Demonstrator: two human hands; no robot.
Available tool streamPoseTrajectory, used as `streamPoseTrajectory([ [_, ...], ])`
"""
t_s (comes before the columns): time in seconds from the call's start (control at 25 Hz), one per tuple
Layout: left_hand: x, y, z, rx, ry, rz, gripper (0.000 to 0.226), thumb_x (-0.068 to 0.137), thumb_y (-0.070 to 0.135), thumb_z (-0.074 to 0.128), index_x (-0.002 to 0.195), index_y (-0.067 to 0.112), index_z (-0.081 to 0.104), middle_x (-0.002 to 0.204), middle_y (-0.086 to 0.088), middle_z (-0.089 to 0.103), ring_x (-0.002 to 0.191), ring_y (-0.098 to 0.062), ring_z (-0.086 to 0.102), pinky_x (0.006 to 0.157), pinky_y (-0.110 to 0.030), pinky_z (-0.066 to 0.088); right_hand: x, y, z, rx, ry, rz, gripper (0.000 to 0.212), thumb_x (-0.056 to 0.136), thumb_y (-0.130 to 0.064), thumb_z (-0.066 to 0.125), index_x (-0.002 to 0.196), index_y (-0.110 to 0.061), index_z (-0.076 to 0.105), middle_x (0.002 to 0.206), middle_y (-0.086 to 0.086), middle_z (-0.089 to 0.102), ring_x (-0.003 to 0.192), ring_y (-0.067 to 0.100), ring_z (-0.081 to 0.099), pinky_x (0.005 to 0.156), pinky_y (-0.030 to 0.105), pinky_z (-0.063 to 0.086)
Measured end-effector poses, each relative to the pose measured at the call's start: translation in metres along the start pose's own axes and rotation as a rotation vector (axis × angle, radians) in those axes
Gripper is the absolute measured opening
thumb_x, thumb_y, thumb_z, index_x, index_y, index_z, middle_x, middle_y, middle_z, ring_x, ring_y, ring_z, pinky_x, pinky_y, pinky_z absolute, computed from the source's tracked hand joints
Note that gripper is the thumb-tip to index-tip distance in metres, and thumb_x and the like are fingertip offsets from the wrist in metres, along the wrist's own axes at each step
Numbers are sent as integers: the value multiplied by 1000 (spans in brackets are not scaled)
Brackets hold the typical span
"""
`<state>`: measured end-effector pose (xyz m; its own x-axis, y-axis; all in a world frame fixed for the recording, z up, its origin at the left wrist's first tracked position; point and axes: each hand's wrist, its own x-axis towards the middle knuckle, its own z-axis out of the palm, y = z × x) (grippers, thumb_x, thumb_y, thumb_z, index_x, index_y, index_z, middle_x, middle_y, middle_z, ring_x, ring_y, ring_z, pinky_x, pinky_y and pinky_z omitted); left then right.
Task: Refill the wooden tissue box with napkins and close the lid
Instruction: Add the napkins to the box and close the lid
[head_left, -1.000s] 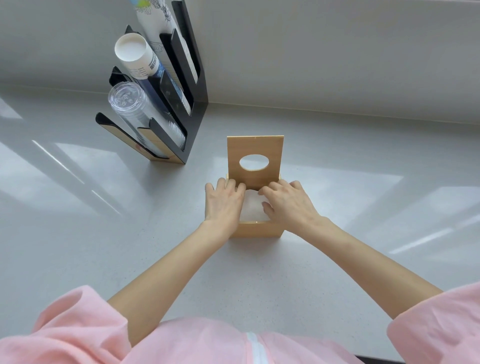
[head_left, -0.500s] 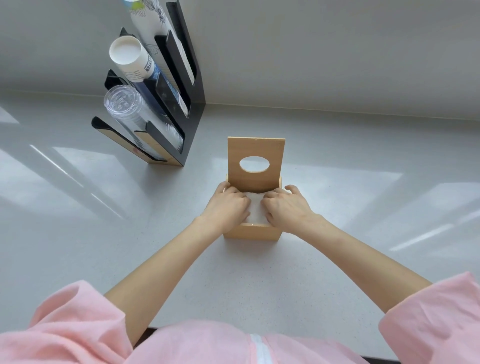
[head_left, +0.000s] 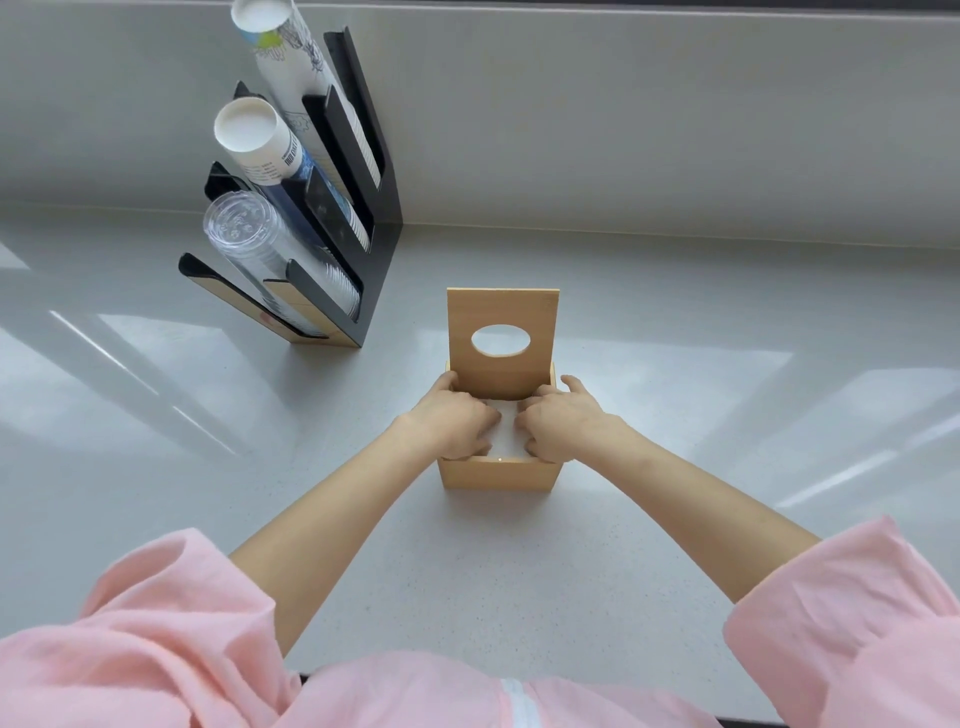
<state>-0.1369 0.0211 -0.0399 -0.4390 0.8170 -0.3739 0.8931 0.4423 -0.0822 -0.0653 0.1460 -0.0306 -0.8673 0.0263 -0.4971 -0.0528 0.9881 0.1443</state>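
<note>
The wooden tissue box (head_left: 496, 474) stands on the counter in the middle of the head view. Its lid (head_left: 502, 306), with an oval hole, is swung up and stands upright at the far side. A white stack of napkins (head_left: 505, 432) lies inside the open box. My left hand (head_left: 451, 422) rests on the left part of the stack, fingers curled down into the box. My right hand (head_left: 567, 422) does the same on the right part. The fingertips of both hands almost meet over the napkins, which they mostly hide.
A black cup dispenser (head_left: 358, 244) stands at the back left against the wall, holding paper cups (head_left: 254, 137) and clear plastic cups (head_left: 241, 228). The pale counter (head_left: 727, 415) stretches to both sides. Pink sleeves fill the lower edge.
Both hands went from lying flat over the box opening to fingers curled down onto the napkins inside. The lid stays upright.
</note>
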Motion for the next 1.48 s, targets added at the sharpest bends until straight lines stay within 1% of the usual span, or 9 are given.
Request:
streamPoseTrajectory([
  [0.12,-10,0,-10,-140,119,-23,39,91,25,42,130,23,48,123,-1,63,116,-23,53,102,-30,27,-13,1,3,182,184,-42,40,93,-16,39,131,-19,50,137,-2,49,132,17,37,116,43,9],
  [0.28,-24,-2,-28,-312,253,-73,38,92,22,40,129,25,49,127,4,60,115,-21,53,85,-29,40,-28,4,-4,390,267,-44,49,91,-18,42,139,-26,39,145,-5,43,130,16,43,114,36,17],
  [0.4,-30,-6,-40,-340,326,-97,38,93,22,39,129,23,49,130,3,57,119,-20,51,88,-31,41,-36,10,-15,459,341,-56,50,89,-19,43,137,-33,40,141,-7,49,123,16,48,107,33,25],
  [0.6,-36,-13,-62,-321,411,-124,39,94,24,40,133,19,44,134,0,53,121,-21,48,94,-33,39,-53,20,-37,420,394,18,45,94,-25,44,138,-24,41,141,-3,48,121,23,49,100,32,34],
  [0.76,-39,-19,-79,-273,549,-212,45,92,23,46,137,16,38,137,-4,46,127,-24,39,97,-36,35,-57,22,-54,509,662,152,34,94,-21,45,127,-17,51,125,7,52,115,27,49,88,38,43],
  [0.84,-36,-25,-86,-263,594,-272,52,91,24,49,140,14,33,139,-7,42,126,-26,37,96,-37,35,-50,26,-61,564,724,189,40,93,-19,48,133,-15,46,130,7,48,120,26,46,90,38,43],
  [0.96,-27,-35,-92,-276,515,-309,55,92,27,50,141,12,29,140,-9,40,126,-28,38,97,-39,35,-36,30,-67,642,670,218,48,93,-16,49,140,-15,37,138,5,43,125,24,44,93,36,42],
  [1.12,-17,-46,-94,-266,433,-324,44,94,29,46,135,14,40,135,-7,49,124,-27,43,99,-40,34,-17,36,-67,656,628,267,39,93,-13,48,132,-12,47,131,7,53,122,25,47,95,37,42],
  [1.48,-13,-45,-88,-303,513,-322,26,95,24,44,114,14,59,118,-5,60,112,-24,52,91,-35,37,-8,45,-64,749,641,275,29,89,-13,50,115,-18,63,116,6,67,108,26,58,89,40,50],
])
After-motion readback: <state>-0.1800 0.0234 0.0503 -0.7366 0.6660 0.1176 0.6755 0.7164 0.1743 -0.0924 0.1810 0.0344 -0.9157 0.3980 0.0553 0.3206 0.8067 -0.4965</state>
